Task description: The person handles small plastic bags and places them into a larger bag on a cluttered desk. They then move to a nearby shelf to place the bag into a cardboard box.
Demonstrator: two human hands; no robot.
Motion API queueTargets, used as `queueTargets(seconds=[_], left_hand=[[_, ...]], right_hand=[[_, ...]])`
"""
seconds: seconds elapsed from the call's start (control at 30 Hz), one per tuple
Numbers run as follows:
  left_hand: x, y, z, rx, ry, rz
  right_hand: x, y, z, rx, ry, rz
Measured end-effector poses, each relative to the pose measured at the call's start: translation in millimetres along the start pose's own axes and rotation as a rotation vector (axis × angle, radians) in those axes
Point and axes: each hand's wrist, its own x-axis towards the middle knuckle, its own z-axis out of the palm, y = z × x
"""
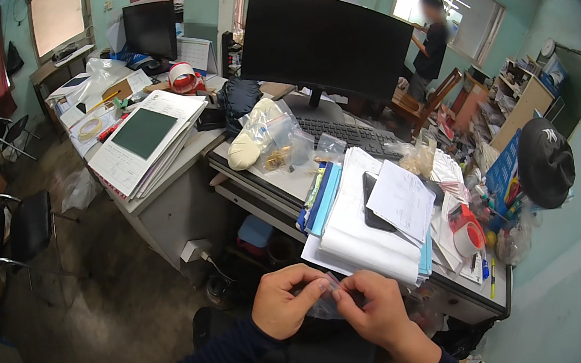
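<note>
Close together over my lap, both hands pinch the top edge of a small clear plastic bag [322, 309]. My left hand [285, 302] grips it between thumb and fingertips. From the other side, my right hand [377, 307] holds it the same way, thumb on top. The bag hangs partly hidden behind my fingers, and I cannot make out anything inside it. Just beyond my hands lies a thick stack of papers [356, 236], with a dark phone-like object [376, 202] partly under a white notepad [401, 200].
Past the papers are clear bags with brass-coloured parts [278, 159], a keyboard [352, 135] and a large monitor [326, 46]. A red tape dispenser [465, 230] sits at the desk's right. Another desk [178, 165] and a black chair [5, 227] stand left. A person [430, 45] stands far back.
</note>
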Motion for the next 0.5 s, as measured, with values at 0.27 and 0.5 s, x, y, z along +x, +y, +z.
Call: queueTargets(seconds=[0.27, 0.5], left_hand=[[20, 8, -31, -0.028, 0.111, -0.018], [53, 4, -21, 0.257, -0.084, 0.231]], right_hand=[[-18, 7, -47, 0.146, -0.154, 0.330], [42, 13, -1, 0.261, -0.036, 0.098]])
